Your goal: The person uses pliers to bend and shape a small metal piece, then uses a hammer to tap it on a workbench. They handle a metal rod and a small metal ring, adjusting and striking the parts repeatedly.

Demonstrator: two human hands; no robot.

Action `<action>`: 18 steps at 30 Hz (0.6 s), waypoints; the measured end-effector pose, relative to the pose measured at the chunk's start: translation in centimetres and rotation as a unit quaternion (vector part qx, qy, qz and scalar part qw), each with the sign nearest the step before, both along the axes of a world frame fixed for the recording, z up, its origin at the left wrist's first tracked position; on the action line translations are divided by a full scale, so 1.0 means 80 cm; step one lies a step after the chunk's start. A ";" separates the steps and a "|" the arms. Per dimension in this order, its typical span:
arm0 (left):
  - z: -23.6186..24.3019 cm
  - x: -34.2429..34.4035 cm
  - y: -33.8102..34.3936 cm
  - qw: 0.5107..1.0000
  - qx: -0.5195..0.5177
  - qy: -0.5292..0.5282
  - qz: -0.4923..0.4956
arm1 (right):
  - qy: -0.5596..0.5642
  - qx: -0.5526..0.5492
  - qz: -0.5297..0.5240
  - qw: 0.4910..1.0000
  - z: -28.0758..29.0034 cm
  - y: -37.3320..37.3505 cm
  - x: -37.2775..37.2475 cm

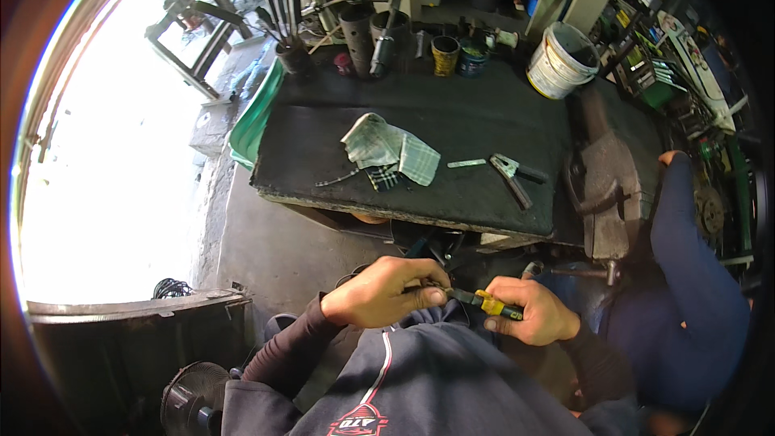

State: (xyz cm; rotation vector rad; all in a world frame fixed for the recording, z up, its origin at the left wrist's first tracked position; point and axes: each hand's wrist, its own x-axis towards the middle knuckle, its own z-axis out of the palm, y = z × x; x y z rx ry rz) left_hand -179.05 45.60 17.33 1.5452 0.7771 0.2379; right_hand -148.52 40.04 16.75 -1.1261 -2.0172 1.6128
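Observation:
In front of my dark jacket, my left hand (386,295) is closed around a small dark metal piece (437,282), mostly hidden by my fingers. My right hand (533,315) grips a yellow-and-black handled tool (496,305), its metal end reaching to the piece at my left fingertips. Beyond both hands, a dark bench (331,203) carries a crumpled checked cloth (404,149), a short pale strip (466,163) and a black-handled clamp or plier (517,182) lying open.
Cans of tools (355,36), a white bucket (557,60) and a green tray (250,145) line the bench. A large vise (609,210) is at right, beside a co-worker's blue-sleeved arm (682,234). A fan (194,396) and dark bin (121,355) are at lower left.

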 end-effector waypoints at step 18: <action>-0.104 -0.017 -0.239 0.963 -0.189 0.051 0.188 | 0.140 -0.158 0.206 0.955 -0.151 -0.049 -0.051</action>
